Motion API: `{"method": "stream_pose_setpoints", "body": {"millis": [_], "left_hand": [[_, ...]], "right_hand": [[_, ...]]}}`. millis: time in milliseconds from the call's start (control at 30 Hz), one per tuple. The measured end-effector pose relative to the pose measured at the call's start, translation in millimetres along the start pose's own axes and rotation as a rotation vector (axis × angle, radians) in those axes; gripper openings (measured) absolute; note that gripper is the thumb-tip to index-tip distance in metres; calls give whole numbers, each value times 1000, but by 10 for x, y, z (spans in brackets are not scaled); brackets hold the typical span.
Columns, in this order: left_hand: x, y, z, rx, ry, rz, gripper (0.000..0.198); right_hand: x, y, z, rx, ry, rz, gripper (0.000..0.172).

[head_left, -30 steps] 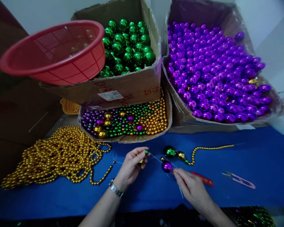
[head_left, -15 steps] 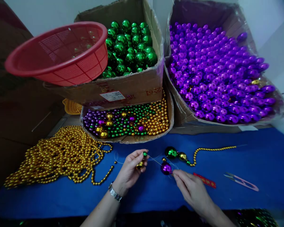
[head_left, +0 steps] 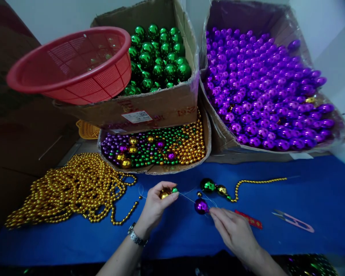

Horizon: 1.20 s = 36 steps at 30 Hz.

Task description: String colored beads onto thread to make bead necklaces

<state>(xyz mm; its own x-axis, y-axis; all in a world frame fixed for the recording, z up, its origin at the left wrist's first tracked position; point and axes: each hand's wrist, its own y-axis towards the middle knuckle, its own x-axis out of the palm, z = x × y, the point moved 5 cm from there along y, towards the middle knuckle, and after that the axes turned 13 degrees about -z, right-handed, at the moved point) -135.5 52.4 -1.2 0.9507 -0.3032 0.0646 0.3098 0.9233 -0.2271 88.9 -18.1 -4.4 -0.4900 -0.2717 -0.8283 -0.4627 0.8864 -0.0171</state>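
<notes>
My left hand (head_left: 158,201) is closed around a shiny gold ball (head_left: 164,193), with a small green bead (head_left: 174,190) at its fingertips. A thin clear string (head_left: 186,197) runs from that bead to a larger purple ball (head_left: 201,206). The fingertips of my right hand (head_left: 231,228) pinch the purple ball at its right end; the exact grip is partly hidden. Just above it lies a small gold bead (head_left: 199,194). Behind my right hand, a large green ball (head_left: 208,185) and a gold ball (head_left: 221,190) are joined to a gold bead strand (head_left: 247,181) on the blue cloth.
Heaped gold bead chains (head_left: 71,188) lie at left. Cardboard boxes hold green balls (head_left: 158,57), purple balls (head_left: 264,88) and mixed small beads (head_left: 158,147). A red basket (head_left: 86,82) rests on one box. Pink-handled thread snips (head_left: 294,221) and a red strip (head_left: 253,221) are at right.
My left hand has rolled over, so the gold ball now shows above the thumb instead of below the fingers. The purple ball has shifted slightly left; my right hand stays nearly still.
</notes>
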Motion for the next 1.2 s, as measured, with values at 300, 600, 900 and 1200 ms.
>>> {"method": "stream_pose_setpoints", "body": {"millis": [300, 600, 900, 1200], "left_hand": [[220, -58, 79, 18, -189, -127, 25], [76, -119, 88, -71, -184, -241, 37], [31, -122, 89, -27, -212, -224, 32], [-51, -130, 123, -50, -109, -220, 41]], "right_hand": [[-4, 92, -69, 49, 179, 29, 25], [-58, 56, 6, 9, 143, 16, 27], [-70, 52, 9, -26, 57, 22, 28], [-60, 8, 77, -25, -44, -28, 27]]}}
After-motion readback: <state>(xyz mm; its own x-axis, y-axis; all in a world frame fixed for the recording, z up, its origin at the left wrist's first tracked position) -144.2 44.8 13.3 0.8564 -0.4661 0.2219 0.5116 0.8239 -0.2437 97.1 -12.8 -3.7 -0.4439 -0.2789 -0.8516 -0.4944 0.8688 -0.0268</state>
